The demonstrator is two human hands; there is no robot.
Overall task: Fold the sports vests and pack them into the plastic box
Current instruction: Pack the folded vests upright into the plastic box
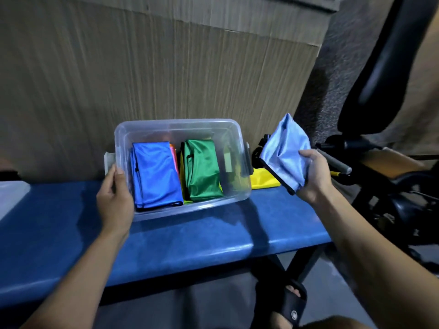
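The blue surface [166,243] runs across the middle of the frame, with the plastic box [240,148] sitting at centre so it's easy to reach. Royal blue vest [155,174] and green vest [203,172] are already inside, folded side by side. Left hand [116,198] grips the box's left rim, probably steadying it. Right hand [313,179], at right, has its fingers clamped on the folded light blue vest [283,153], held up beside the box ready to drop in.

Folded vests, clear box.
Blue vest [155,174] and green vest [202,170] packed side by side in box [237,134]; light-blue vest [283,150] held folded, right of box.
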